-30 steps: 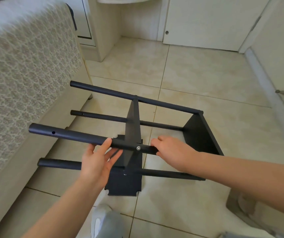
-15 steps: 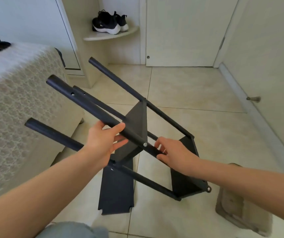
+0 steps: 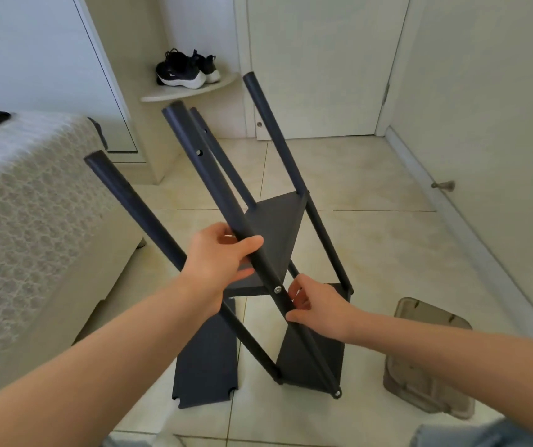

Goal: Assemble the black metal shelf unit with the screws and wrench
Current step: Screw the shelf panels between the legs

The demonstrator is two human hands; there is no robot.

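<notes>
The black metal shelf unit (image 3: pixel 278 227) stands nearly upright on the tiled floor, its tube legs pointing up and towards the left. Two shelf plates are fixed between the tubes, one in the middle and one at the bottom. My left hand (image 3: pixel 223 256) grips the nearest tube (image 3: pixel 200 162) above a silver screw head (image 3: pixel 278 289). My right hand (image 3: pixel 315 306) holds the same tube just below that screw. A loose black shelf plate (image 3: pixel 205 366) lies flat on the floor under the unit.
A bed with a patterned cover (image 3: pixel 33 221) fills the left side. A grey plastic tray (image 3: pixel 429 359) lies on the floor at the right. Black sneakers (image 3: pixel 187 71) sit on a corner shelf. A closed white door (image 3: pixel 320 66) is behind, with a wall door stop (image 3: pixel 445 186) at right.
Both hands have tipped the shelf unit up from lying on its side to nearly upright. The tube ends swung from pointing left to pointing up. The hands kept their hold on the nearest tube.
</notes>
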